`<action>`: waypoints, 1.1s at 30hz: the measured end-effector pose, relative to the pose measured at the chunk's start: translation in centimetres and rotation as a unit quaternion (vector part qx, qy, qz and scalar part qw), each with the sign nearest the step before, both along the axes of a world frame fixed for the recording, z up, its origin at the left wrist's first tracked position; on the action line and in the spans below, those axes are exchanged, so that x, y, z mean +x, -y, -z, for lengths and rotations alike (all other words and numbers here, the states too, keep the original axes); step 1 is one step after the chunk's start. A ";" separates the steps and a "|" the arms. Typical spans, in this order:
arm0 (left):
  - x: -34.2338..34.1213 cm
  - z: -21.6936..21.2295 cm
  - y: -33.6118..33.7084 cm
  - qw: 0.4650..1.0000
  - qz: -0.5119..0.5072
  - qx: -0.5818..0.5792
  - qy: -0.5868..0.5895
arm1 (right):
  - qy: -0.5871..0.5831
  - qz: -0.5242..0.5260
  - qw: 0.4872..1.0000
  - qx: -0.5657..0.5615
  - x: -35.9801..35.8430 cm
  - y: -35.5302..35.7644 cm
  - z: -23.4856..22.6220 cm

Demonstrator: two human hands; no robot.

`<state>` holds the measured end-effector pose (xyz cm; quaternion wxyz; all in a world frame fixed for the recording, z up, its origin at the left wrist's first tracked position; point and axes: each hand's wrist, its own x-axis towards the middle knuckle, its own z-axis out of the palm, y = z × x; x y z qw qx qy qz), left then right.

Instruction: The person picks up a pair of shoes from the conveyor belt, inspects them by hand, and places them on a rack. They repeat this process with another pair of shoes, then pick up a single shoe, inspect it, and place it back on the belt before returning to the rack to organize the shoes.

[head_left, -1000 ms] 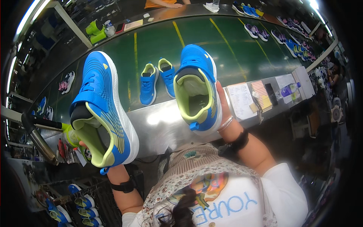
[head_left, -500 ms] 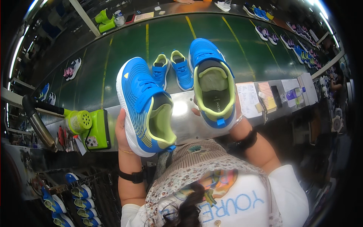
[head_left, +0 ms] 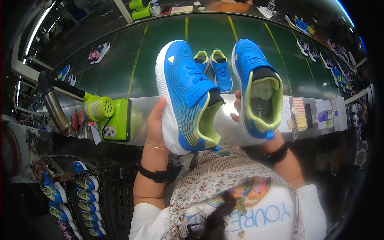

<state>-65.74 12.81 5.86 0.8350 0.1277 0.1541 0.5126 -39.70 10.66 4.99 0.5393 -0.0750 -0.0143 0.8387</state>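
Observation:
My left hand point(head_left: 156, 126) is closed round the white sole of a blue sneaker point(head_left: 182, 76) with lime-green lining and a strap. It is tilted, showing its patterned side and part of its opening. A matching sneaker point(head_left: 251, 58) is held up in my right hand point(head_left: 237, 107), toe pointing away, its lined inside facing me. Most of that hand is hidden behind the shoe; only some fingertips and the wrist show. Just beyond, between the two held shoes, a smaller-looking blue pair point(head_left: 222, 74) stands on the green belt, partly covered.
A green conveyor belt point(head_left: 160, 56) with yellow lines carries other shoes. On the metal ledge point(head_left: 140, 120) are a lime-green blower point(head_left: 120, 116) at left, papers point(head_left: 299, 112) and a clear bottle point(head_left: 325, 116) at right. Several shoes hang on a rack point(head_left: 88, 196) at lower left.
The whole view has shifted, so the bench appears further right. Both sneakers stay in my hands; the right one has turned slightly, showing more of its left side.

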 end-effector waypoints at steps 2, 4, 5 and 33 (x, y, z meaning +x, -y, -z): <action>0.1 -0.6 0.1 1.000 0.005 0.006 0.003 | 0.002 -0.058 0.992 0.114 0.8 -0.5 1.7; -0.1 -0.5 0.4 1.000 -0.012 0.000 -0.010 | 0.007 -0.069 0.989 0.129 0.7 -0.7 1.9; 0.1 -0.6 0.4 1.000 -0.022 0.002 -0.016 | 0.011 -0.009 1.000 0.001 0.3 -0.3 1.4; -14.0 20.3 5.3 0.768 -0.035 -0.052 -0.637 | 0.635 -0.347 0.668 0.175 -10.7 -3.2 17.9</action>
